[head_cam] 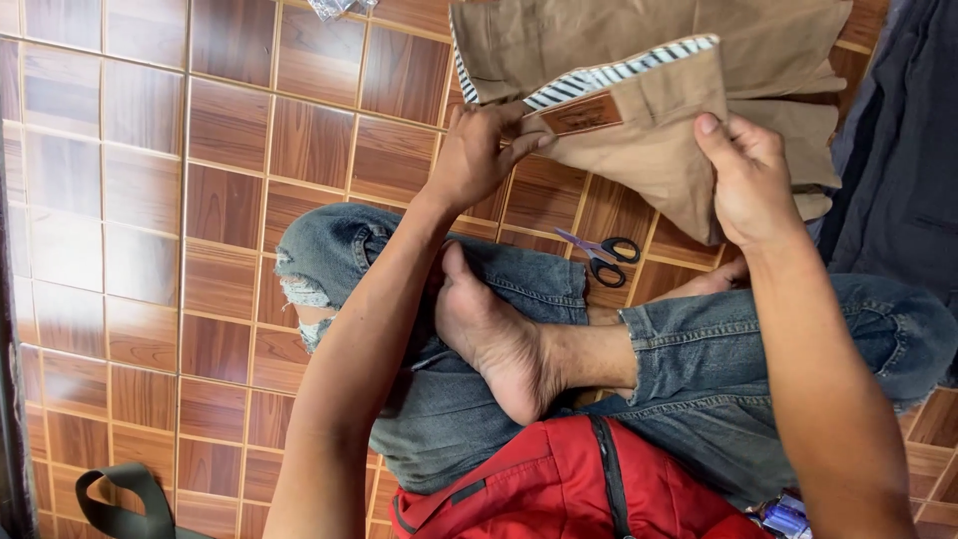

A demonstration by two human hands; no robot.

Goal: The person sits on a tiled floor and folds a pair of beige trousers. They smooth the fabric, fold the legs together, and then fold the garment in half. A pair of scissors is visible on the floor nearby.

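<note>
brown tiled floor (230, 130) beneath both hands (479, 155) gripping tan trousers (649, 120), scissors (599, 250) seemingly nearby

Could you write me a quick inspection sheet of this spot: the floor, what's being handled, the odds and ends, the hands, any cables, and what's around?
Surface: brown wood-pattern tiled floor; the person sits cross-legged on it.
Job's things: tan trousers with a striped waistband lining and a brown label patch, held up by both hands.
Clutter: purple-handled scissors on the floor under the trousers; a clear plastic wrapper at the top edge.
Hands: left hand pinches the waistband by the patch; right hand grips the fabric's other edge.
Cables: nothing seen.
Surroundings: red bag at the lap, olive strap bottom left, dark cloth on the right.
</note>
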